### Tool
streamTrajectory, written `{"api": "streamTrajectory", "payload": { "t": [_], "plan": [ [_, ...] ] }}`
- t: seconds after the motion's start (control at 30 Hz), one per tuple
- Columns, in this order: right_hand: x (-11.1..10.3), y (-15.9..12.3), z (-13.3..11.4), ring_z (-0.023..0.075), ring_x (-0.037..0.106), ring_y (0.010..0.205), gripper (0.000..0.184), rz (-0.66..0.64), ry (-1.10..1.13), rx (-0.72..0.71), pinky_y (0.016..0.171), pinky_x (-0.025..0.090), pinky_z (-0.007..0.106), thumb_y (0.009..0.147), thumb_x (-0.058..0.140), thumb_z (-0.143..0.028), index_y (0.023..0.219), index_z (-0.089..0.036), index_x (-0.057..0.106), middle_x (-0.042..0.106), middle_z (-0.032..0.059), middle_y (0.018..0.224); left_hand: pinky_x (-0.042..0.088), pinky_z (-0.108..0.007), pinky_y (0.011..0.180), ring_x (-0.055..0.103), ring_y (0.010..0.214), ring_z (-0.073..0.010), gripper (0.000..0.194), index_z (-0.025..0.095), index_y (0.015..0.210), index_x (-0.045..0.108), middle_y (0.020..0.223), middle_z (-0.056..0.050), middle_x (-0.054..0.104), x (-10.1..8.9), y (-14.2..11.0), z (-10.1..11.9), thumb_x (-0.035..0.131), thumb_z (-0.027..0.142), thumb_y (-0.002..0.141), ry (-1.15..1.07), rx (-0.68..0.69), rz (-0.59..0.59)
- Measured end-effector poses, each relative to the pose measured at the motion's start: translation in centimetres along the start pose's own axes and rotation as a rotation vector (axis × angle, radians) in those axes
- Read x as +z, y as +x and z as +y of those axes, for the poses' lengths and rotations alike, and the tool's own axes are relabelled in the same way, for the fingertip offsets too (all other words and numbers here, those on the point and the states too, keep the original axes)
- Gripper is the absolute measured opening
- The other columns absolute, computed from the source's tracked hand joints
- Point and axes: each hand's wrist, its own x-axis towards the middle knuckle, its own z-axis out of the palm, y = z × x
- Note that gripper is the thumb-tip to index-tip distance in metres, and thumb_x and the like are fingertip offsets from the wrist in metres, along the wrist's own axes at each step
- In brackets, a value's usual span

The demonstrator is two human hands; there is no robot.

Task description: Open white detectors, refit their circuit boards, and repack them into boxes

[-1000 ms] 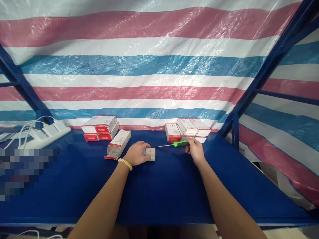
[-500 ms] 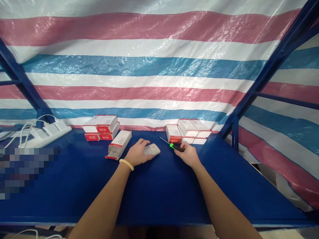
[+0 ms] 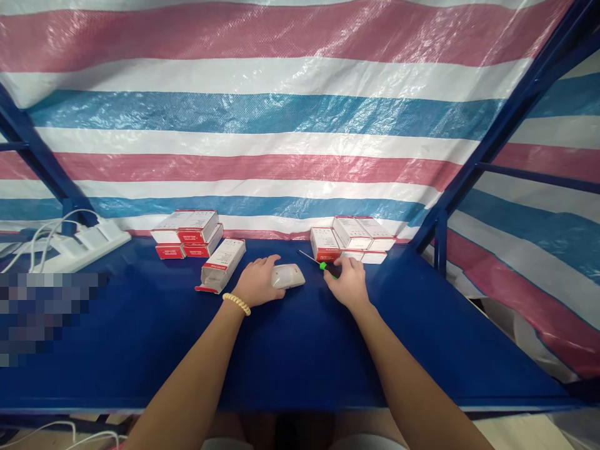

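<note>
My left hand (image 3: 257,282), a beaded bracelet on its wrist, grips the near end of a white motion detector (image 3: 289,276) low over the blue table. Thumb and fingers lie on opposite sides of it. My right hand (image 3: 349,281) is closed around the dark handle of a screwdriver (image 3: 323,265) with a green collar. Its thin shaft points away to the left, in front of the boxes, and the palm hides the handle's end. Left of my left hand lies an opened white-and-red box (image 3: 222,265), its open end facing me.
Stacked white-and-red boxes stand at the back left (image 3: 187,231) and back right (image 3: 359,236). A white power strip (image 3: 87,247) with plugs and cables lies at far left. Blue frame posts (image 3: 469,162) rise at both sides, before a striped plastic sheet (image 3: 281,165).
The whole view has shifted a little. My left hand has turned the detector slightly. My right hand has slid its grip forward, covering more of the screwdriver handle.
</note>
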Motion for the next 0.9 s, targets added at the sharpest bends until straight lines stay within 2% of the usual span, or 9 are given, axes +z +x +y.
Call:
{"api": "streamTrajectory", "payload": {
  "t": [0.07, 0.13, 0.2, 0.37, 0.53, 0.63, 0.73, 0.8, 0.9],
  "plan": [
    [0.0, -0.6, -1.5, 0.0305, 0.051, 0.107, 0.031, -0.006, 0.173, -0.205, 0.094, 0.039, 0.047, 0.079, 0.058, -0.04, 0.103, -0.019, 0.057, 0.061, 0.013, 0.106, 0.043, -0.043, 0.095, 0.057, 0.108, -0.0304, 0.081, 0.019, 0.131, 0.042, 0.112, -0.009, 0.063, 0.1, -0.1, 0.6, 0.074, 0.036, 0.059, -0.088, 0.084, 0.058],
    [0.1, -1.2, -2.9, 0.03, 0.047, 0.119, 0.045, -0.158, 0.321, -0.413, 0.101, 0.036, 0.046, 0.083, 0.057, -0.046, 0.119, -0.02, 0.052, 0.056, 0.0135, 0.124, 0.043, -0.042, 0.096, 0.057, 0.109, -0.0287, 0.083, 0.021, 0.132, 0.041, 0.115, -0.008, 0.062, 0.4, -0.1, 1.1, 0.075, 0.034, 0.058, -0.192, 0.159, 0.071],
    [0.2, -1.6, -3.8, 0.0301, 0.046, 0.123, 0.057, -0.338, 0.409, -0.505, 0.102, 0.036, 0.046, 0.083, 0.057, -0.051, 0.13, -0.021, 0.046, 0.052, 0.013, 0.133, 0.044, -0.04, 0.097, 0.058, 0.109, -0.0274, 0.085, 0.022, 0.132, 0.04, 0.121, -0.008, 0.059, 0.8, -0.1, 1.4, 0.077, 0.034, 0.057, -0.294, 0.215, 0.054],
    [0.8, -1.6, -4.1, 0.0303, 0.057, 0.11, 0.072, -0.502, 0.62, -0.337, 0.093, 0.044, 0.043, 0.074, 0.064, -0.059, 0.132, -0.02, 0.046, 0.057, 0.0127, 0.127, 0.051, -0.034, 0.087, 0.061, 0.099, -0.0223, 0.089, 0.022, 0.133, 0.036, 0.118, -0.008, 0.057, 1.5, -0.2, 1.4, 0.078, 0.044, 0.058, -0.465, 0.222, 0.112],
    [1.4, -1.6, -3.7, 0.0249, 0.061, 0.092, 0.074, -0.47, 0.818, -0.078, 0.08, 0.049, 0.036, 0.056, 0.081, -0.05, 0.117, -0.02, 0.054, 0.065, 0.007, 0.105, 0.043, -0.041, 0.099, 0.053, 0.112, -0.027, 0.085, 0.019, 0.131, 0.04, 0.129, -0.013, 0.047, 0.6, -0.1, 1.1, 0.075, 0.052, 0.061, -0.249, 0.234, 0.297],
    [1.6, -1.5, -3.6, 0.0222, 0.06, 0.089, 0.071, -0.389, 0.873, 0.08, 0.08, 0.049, 0.035, 0.052, 0.083, -0.044, 0.113, -0.021, 0.056, 0.064, 0.0045, 0.101, 0.036, -0.045, 0.104, 0.044, 0.123, -0.0305, 0.068, 0.019, 0.126, 0.046, 0.129, -0.013, 0.045, -0.2, 0.1, 0.2, 0.067, 0.052, 0.07, -0.109, 0.054, 0.459],
    [1.8, -1.2, -3.5, 0.0192, 0.059, 0.08, 0.057, -0.339, 0.933, 0.176, 0.074, 0.049, 0.033, 0.057, 0.079, -0.044, 0.104, -0.019, 0.06, 0.064, 0.0026, 0.09, 0.036, -0.049, 0.099, 0.044, 0.118, -0.0336, 0.048, 0.016, 0.115, 0.053, 0.121, -0.016, 0.045, -0.5, 0.3, -1.2, 0.058, 0.045, 0.077, 0.024, -0.323, 0.654],
    [1.8, -1.1, -3.5, 0.0178, 0.057, 0.074, 0.053, -0.333, 0.975, 0.215, 0.069, 0.048, 0.031, 0.059, 0.077, -0.046, 0.1, -0.018, 0.062, 0.062, 0.0019, 0.083, 0.036, -0.053, 0.094, 0.043, 0.115, -0.0374, 0.044, 0.014, 0.11, 0.056, 0.118, -0.018, 0.044, -0.3, 0.3, -1.9, 0.058, 0.041, 0.076, 0.107, -0.492, 0.699],
    [1.9, -1.2, -3.8, 0.0175, 0.056, 0.074, 0.055, -0.303, 1.012, 0.253, 0.068, 0.048, 0.031, 0.06, 0.077, -0.046, 0.104, -0.016, 0.063, 0.063, 0.0031, 0.084, 0.036, -0.055, 0.087, 0.042, 0.112, -0.0407, 0.042, 0.014, 0.108, 0.056, 0.118, -0.02, 0.043, 0.3, 0.2, -2.4, 0.057, 0.04, 0.075, 0.185, -0.587, 0.699]
  ]
}}
